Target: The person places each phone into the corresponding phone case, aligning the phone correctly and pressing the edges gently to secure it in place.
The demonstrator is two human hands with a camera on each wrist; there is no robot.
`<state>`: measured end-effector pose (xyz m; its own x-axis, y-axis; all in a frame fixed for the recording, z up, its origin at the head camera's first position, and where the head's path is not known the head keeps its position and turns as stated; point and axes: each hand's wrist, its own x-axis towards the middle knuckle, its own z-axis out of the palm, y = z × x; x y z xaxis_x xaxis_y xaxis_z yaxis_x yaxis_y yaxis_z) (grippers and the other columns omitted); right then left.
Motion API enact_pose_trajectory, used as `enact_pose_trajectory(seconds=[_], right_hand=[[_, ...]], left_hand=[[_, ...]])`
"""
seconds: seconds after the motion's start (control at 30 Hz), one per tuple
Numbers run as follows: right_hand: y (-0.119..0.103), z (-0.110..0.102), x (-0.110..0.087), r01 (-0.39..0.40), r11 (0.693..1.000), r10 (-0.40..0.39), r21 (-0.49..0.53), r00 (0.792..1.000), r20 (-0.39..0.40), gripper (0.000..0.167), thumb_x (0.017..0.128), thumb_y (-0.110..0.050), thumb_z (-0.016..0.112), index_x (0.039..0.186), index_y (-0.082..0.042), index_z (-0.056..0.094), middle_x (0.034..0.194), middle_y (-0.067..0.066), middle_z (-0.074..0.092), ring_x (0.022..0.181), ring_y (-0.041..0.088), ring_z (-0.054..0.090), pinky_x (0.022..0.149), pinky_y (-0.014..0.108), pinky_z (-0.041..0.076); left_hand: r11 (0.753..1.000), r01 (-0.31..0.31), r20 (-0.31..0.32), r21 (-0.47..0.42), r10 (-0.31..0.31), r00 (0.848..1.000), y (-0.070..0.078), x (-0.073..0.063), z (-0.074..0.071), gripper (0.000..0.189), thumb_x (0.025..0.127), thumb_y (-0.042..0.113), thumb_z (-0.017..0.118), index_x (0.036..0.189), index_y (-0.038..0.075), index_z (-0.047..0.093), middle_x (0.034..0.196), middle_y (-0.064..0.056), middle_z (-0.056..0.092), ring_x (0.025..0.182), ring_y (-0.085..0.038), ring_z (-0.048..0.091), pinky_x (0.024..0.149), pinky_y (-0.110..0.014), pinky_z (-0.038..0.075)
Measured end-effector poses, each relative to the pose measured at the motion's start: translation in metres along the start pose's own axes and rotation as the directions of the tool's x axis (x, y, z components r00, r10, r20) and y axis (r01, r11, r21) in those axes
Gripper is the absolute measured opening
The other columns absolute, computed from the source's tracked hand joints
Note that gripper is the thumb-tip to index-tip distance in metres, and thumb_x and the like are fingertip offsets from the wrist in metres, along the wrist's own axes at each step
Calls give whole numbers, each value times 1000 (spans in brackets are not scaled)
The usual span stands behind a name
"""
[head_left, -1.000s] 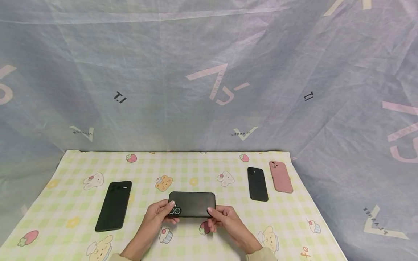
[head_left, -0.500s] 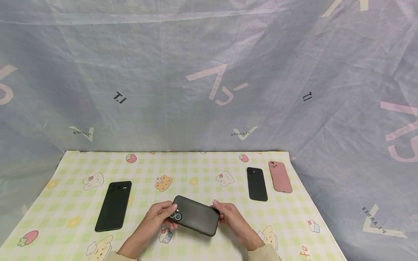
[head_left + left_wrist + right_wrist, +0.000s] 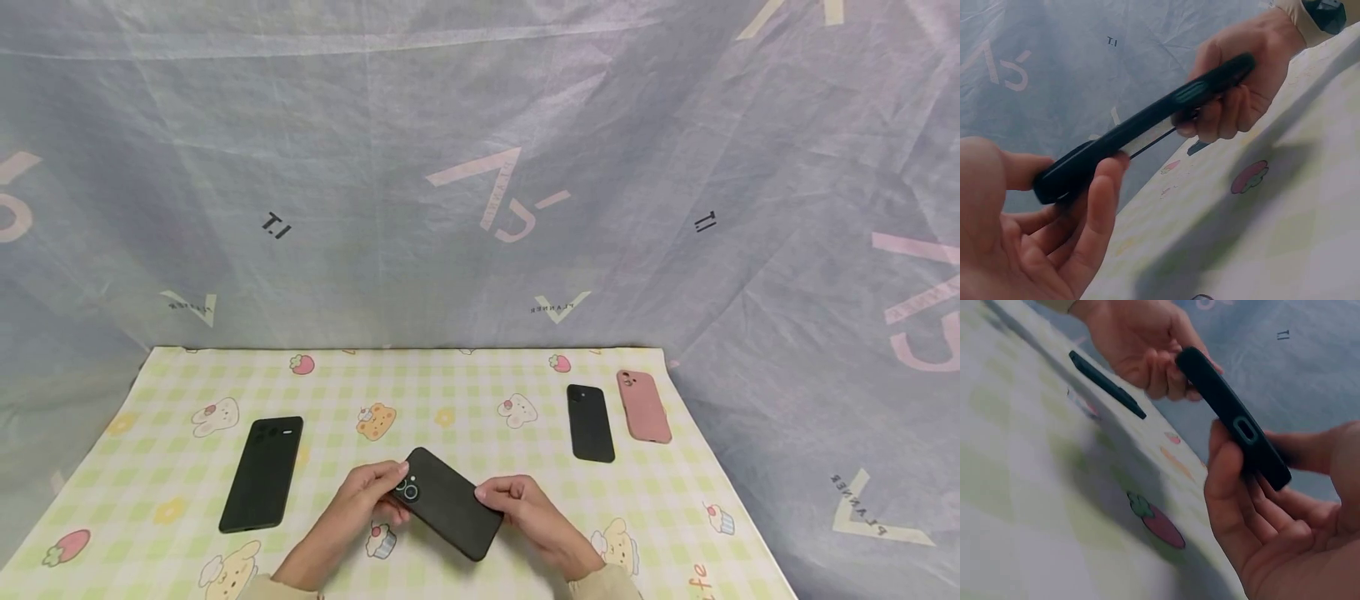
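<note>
Holding a black-cased smartphone (image 3: 453, 512) above the near middle of the checkered tablecloth (image 3: 427, 379), tilted, with the camera end toward the left and the port end toward the near right. Pinching the camera end between thumb and curled fingers of the left hand (image 3: 369, 485), and the far right edge near the port end likewise in the right hand (image 3: 528, 510), both closed to just the phone's thickness. Judged as midway through handling: lifted clear, apparently cased, yet not set down; cannot tell how fully seated in the case. Showing farther out, untouched by either hand, a large black phone (image 3: 261, 479) at left, a small black phone (image 3: 592, 427) at far right, and a pink phone case (image 3: 646, 408) just beside, farther right.
</note>
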<state>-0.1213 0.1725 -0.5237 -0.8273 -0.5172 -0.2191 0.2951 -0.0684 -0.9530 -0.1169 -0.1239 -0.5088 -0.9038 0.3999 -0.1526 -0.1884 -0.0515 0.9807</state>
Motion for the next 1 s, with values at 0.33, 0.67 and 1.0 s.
enact_pose_trajectory(seconds=[0.33, 0.67, 1.0], right_hand=[[-1, 12, 0, -17, 997, 27, 80, 992, -120, 20, 107, -13, 67, 114, 2, 77, 96, -1, 77, 86, 8, 74, 77, 22, 60], [1, 18, 1, 13, 997, 3, 82, 982, -188, 19, 105, -13, 70, 113, 3, 76, 94, 0, 79, 84, 8, 74, 77, 22, 60], [3, 24, -1, 7, 998, 6, 65, 981, -192, 13, 105, -13, 70, 108, -1, 74, 82, -5, 77, 75, 5, 70, 72, 21, 57]], left_hand=[[997, 29, -214, -66, -42, 976, -2, -1, 19, 39, 107, 32, 68, 116, -6, 67, 89, -10, 74, 78, -19, 72, 75, -29, 63], [992, 20, -294, -123, -55, 954, -11, -3, 38, 45, 107, 34, 69, 124, -8, 67, 105, -13, 76, 93, -24, 75, 83, -34, 65], [996, 11, -294, -86, -36, 955, -16, -4, 46, 54, 105, 24, 73, 144, -11, 56, 115, -17, 77, 92, -24, 76, 79, -35, 66]])
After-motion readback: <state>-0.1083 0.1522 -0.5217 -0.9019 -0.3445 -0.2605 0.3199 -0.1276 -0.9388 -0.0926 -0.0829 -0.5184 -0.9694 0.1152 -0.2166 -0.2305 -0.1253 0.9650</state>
